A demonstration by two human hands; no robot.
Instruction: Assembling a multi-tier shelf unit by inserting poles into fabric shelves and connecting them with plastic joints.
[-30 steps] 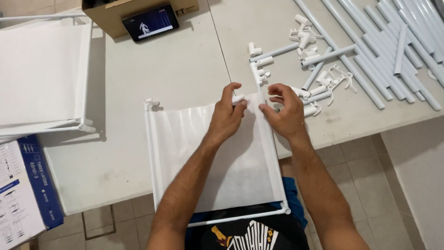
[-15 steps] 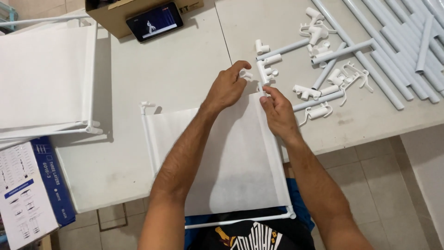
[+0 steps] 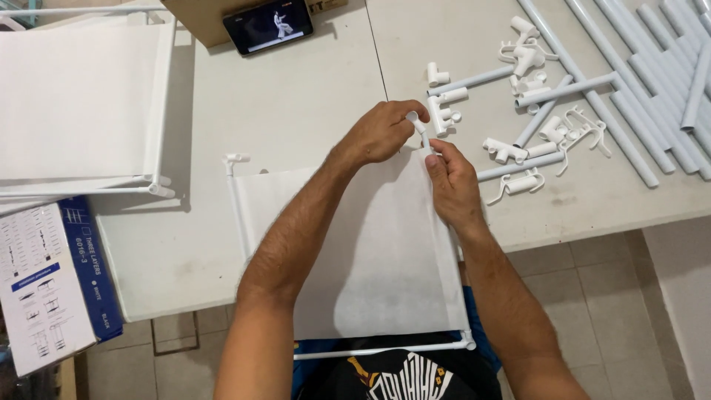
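A white fabric shelf panel (image 3: 370, 244) on thin white tubes lies on the table's near edge and overhangs toward me. My left hand (image 3: 381, 133) pinches a small white plastic connector (image 3: 413, 118) at the panel's far right corner. My right hand (image 3: 452, 185) grips the panel's right side tube (image 3: 448, 252) just below that corner. Both forearms cross over the fabric. A second white connector (image 3: 235, 158) caps the far left corner.
Loose white connectors (image 3: 511, 148) and several pale tubes (image 3: 629, 81) lie at the right. A phone (image 3: 268, 25) leans on a cardboard box at the back. A finished fabric shelf (image 3: 81, 104) sits at the left, a blue and white carton (image 3: 52, 281) below it.
Both hands have shifted from the panel's far edge to its far right corner. The left hand now pinches the connector there, and the right hand holds the side tube.
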